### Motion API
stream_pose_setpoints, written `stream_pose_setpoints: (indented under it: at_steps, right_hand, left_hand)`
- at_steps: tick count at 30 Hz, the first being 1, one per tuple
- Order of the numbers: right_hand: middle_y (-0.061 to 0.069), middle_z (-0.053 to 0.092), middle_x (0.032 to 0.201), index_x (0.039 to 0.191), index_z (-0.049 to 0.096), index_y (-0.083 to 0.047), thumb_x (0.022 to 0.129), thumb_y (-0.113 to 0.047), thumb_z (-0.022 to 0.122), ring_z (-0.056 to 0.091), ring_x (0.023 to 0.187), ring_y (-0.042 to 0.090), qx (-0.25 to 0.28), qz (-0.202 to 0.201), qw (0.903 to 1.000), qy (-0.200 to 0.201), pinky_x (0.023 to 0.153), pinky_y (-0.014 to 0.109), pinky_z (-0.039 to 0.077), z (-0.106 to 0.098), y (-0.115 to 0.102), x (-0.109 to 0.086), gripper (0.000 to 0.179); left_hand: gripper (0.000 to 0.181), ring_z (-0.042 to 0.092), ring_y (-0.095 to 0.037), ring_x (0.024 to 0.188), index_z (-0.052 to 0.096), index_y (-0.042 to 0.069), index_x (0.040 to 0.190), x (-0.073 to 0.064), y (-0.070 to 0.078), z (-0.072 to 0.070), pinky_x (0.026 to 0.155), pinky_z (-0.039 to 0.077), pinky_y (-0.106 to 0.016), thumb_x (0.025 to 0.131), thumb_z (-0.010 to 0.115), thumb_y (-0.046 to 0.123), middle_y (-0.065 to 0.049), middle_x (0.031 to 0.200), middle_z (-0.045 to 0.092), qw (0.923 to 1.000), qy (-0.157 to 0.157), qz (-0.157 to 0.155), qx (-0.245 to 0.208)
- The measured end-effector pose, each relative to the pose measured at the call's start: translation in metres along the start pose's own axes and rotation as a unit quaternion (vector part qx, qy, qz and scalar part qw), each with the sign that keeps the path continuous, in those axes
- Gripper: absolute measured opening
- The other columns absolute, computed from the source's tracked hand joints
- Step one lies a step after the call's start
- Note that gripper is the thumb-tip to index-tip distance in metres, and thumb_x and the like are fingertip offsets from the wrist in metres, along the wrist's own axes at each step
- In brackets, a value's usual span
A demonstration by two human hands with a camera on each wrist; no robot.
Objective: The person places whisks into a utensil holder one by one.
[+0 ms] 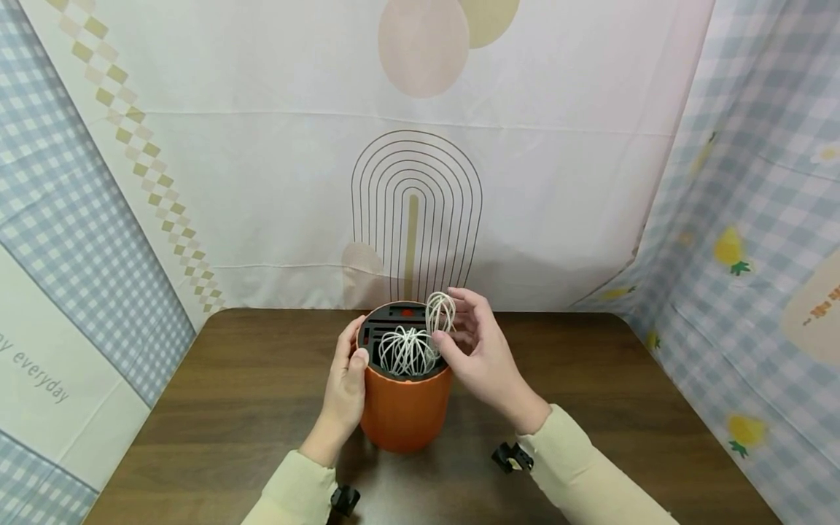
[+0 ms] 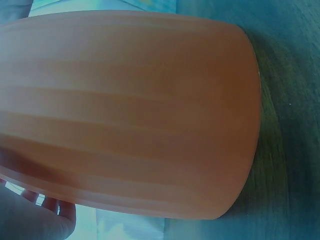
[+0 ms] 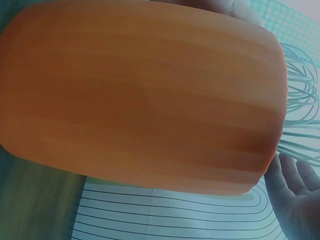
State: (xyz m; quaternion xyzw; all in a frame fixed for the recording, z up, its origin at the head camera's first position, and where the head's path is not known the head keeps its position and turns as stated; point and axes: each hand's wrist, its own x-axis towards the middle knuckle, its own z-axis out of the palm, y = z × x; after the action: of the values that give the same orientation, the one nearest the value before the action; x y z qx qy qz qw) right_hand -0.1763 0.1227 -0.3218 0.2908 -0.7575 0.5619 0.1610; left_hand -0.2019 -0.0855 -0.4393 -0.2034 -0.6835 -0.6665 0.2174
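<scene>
An orange, ribbed utensil holder (image 1: 403,412) stands upright on the table, with a black slotted top (image 1: 376,328). My left hand (image 1: 344,379) grips its left side, thumb at the rim. Two white wire whisks poke out of the top, heads up. The wider whisk (image 1: 405,351) sits near the front. At the right rim, the narrower whisk (image 1: 440,312) is between the thumb and fingers of my right hand (image 1: 482,350). The handles of both are hidden. In the right wrist view, my right fingers are beside the rim and the whisk wires (image 3: 300,132).
The dark wooden table (image 1: 262,408) extends to both sides of the holder. Behind it hangs a white printed cloth (image 1: 282,197). Blue checked cloths hang at the left (image 1: 65,160) and right (image 1: 741,168). A black device (image 1: 512,458) is by my right sleeve.
</scene>
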Motion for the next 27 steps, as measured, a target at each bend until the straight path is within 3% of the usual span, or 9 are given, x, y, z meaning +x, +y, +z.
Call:
stream_pose_setpoints:
  at_steps: [5,10,13,17,21,27]
  right_hand:
    - [0.018,0.055,0.126,0.140,0.041,0.000,0.090,0.006,0.059,0.059,0.108,0.030,0.001,-0.021,0.9997,0.012,0.085,0.039,0.051,0.000,-0.003,0.001,0.054]
    - [0.018,0.061,0.112,0.136,0.049,0.000,0.095,0.004,0.054,0.060,0.094,0.027,-0.006,-0.018,0.9996,0.023,0.075,0.030,0.052,0.000,-0.003,0.002,0.042]
    - [0.017,0.062,0.109,0.131,0.054,-0.002,0.095,0.002,0.054,0.061,0.091,0.027,-0.012,-0.014,0.9995,0.024,0.072,0.029,0.052,0.000,0.012,0.001,0.036]
    - [0.006,0.063,0.115,0.125,0.060,-0.010,0.095,-0.005,0.058,0.062,0.098,0.021,-0.063,-0.028,0.9976,0.009,0.080,0.030,0.051,-0.002,0.039,-0.004,0.031]
    - [-0.002,0.060,0.122,0.123,0.062,-0.016,0.095,-0.012,0.061,0.055,0.112,0.016,-0.148,-0.076,0.9859,-0.013,0.095,0.032,0.044,-0.005,0.051,-0.010,0.029]
    - [-0.002,0.055,0.132,0.131,0.059,-0.017,0.096,-0.017,0.059,0.048,0.122,0.019,-0.188,-0.118,0.9746,-0.030,0.102,0.036,0.037,-0.007,0.058,-0.014,0.036]
  left_hand:
    - [0.048,0.047,-0.024,0.117,0.035,0.001,0.146,0.001,0.002,-0.001,0.096,0.037,-0.022,0.098,0.037,0.010,-0.019,0.135,0.047,1.0000,-0.004,-0.003,-0.003]
    - [0.048,0.047,-0.023,0.117,0.035,0.009,0.147,0.000,0.000,0.000,0.096,0.036,-0.021,0.099,0.036,0.013,-0.016,0.137,0.047,1.0000,-0.001,-0.002,-0.001]
    - [0.048,0.046,-0.022,0.118,0.036,0.011,0.147,-0.001,-0.001,0.000,0.097,0.035,-0.021,0.099,0.036,0.012,-0.014,0.137,0.048,1.0000,0.001,-0.005,0.002]
    - [0.049,0.046,-0.025,0.120,0.036,0.006,0.146,0.000,0.002,-0.001,0.098,0.035,-0.021,0.097,0.036,0.008,-0.017,0.137,0.047,1.0000,-0.002,-0.009,-0.002]
    - [0.049,0.046,-0.028,0.119,0.035,0.002,0.146,0.002,0.005,-0.002,0.098,0.036,-0.020,0.097,0.037,0.007,-0.020,0.137,0.047,0.9999,-0.004,-0.011,-0.001]
    - [0.048,0.046,-0.022,0.119,0.037,0.018,0.148,0.001,0.002,-0.006,0.097,0.037,-0.024,0.100,0.039,0.013,-0.010,0.140,0.046,0.9991,-0.004,-0.033,0.027]
